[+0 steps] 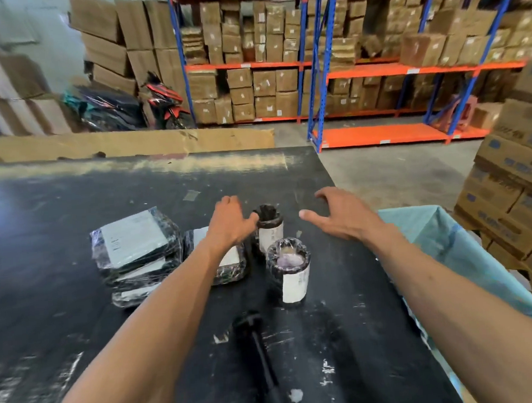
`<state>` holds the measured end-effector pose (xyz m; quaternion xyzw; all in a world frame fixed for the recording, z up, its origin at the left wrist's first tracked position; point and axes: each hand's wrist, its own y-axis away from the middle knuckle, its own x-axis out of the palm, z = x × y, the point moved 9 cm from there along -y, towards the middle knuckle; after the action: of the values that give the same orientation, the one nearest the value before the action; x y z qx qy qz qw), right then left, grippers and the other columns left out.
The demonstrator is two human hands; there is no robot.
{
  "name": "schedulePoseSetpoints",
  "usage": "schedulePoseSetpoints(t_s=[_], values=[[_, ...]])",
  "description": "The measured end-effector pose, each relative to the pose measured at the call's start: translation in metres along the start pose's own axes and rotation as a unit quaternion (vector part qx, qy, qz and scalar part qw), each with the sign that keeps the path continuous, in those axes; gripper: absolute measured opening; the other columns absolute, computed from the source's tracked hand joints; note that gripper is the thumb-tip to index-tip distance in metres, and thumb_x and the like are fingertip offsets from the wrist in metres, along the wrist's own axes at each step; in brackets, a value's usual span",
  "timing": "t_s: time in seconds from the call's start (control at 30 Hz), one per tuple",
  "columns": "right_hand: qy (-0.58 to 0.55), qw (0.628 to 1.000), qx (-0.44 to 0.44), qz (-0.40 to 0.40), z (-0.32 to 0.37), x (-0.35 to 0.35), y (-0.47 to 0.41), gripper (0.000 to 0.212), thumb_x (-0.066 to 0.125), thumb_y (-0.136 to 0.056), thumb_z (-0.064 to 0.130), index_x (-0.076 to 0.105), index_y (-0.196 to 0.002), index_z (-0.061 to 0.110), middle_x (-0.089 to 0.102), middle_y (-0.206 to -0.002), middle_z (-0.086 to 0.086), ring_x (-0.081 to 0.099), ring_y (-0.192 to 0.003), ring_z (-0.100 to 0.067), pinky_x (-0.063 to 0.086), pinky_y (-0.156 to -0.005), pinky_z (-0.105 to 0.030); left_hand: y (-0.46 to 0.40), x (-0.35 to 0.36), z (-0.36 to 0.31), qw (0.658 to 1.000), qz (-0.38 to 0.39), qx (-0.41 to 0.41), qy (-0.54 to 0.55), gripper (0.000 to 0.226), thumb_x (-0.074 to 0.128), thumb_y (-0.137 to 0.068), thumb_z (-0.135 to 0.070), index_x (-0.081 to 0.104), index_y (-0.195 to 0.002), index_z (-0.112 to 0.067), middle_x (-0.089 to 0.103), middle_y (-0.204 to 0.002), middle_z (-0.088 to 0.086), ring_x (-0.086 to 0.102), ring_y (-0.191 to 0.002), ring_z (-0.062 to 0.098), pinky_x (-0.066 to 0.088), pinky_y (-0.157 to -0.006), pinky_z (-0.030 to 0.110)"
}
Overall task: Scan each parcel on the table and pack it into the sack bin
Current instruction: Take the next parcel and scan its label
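head view: two bare hands are held over a black table (59, 212). left hand (229, 221) is spread open, thumb touching the neck of the far cylindrical parcel (269, 232); no grip is closed on it. right hand (336, 216) is open, fingers curled, apart from everything. near cylindrical parcel (290, 271) stands upright just in front of the far one, wrapped in black film with a white label on its side. flat parcels (134, 242) are stacked to the left, with another under the left forearm. scanner (260, 355) lies near the table's front edge. sack bin (445, 238) with pale blue liner is beside the table's right edge. judged: cylinders stiff, light to moderate, film slippery; best taken around the mid-body, label kept outward for scanning. flat packs judged soft, taken by an edge.
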<state>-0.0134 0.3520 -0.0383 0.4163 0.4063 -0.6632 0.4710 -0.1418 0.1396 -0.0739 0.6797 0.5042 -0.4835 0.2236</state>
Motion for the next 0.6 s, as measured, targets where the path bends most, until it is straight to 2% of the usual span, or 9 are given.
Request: schedulePoseSetpoints(t_s=[0.17,0.33,0.47,0.6], values=[[0.055,0.991,-0.116,0.042,0.107,0.024,0.017,0.076,0.054,-0.095,0.071,0.052,-0.144,0.014,0.058,-0.144,-0.007,0.057,-0.13,-0.026,0.049,-0.106,-0.045,0.03,0.017,0.065,0.996,0.052,-0.026,-0.071,0.06,0.054,-0.099,-0.042,0.048,-0.135,0.005,0.05,-0.136,0.025,0.047,-0.126,0.039,0.037,-0.105,0.043],[0.125,0.969,-0.165,0.138,0.165,0.094,0.062,0.076,0.05,-0.097,0.071,0.052,-0.141,0.009,0.059,-0.137,-0.011,0.059,-0.126,-0.033,0.049,-0.099,-0.044,0.057,0.048,0.107,0.995,0.08,-0.033,-0.038,0.063,0.057,-0.098,-0.044,0.048,-0.136,0.006,0.048,-0.136,0.022,0.044,-0.128,0.037,0.034,-0.108,0.039],[0.148,0.958,-0.106,0.222,0.162,0.146,0.09,0.085,0.045,-0.099,0.073,0.046,-0.146,0.003,0.058,-0.14,-0.02,0.059,-0.128,-0.04,0.048,-0.1,-0.047,0.07,0.053,0.115,0.999,0.042,0.01,-0.024,0.063,0.059,-0.098,-0.046,0.052,-0.135,0.005,0.05,-0.136,0.02,0.046,-0.127,0.037,0.034,-0.109,0.04],[0.089,0.956,0.008,0.278,0.146,0.18,0.105,0.086,0.052,-0.097,0.071,0.04,-0.151,0.005,0.058,-0.142,-0.022,0.058,-0.13,-0.044,0.05,-0.1,-0.046,0.077,0.059,0.123,1.0,0.03,0.005,-0.005,0.066,0.055,-0.099,-0.05,0.048,-0.143,-0.002,0.041,-0.151,0.016,0.036,-0.14,0.034,0.033,-0.115,0.045]])
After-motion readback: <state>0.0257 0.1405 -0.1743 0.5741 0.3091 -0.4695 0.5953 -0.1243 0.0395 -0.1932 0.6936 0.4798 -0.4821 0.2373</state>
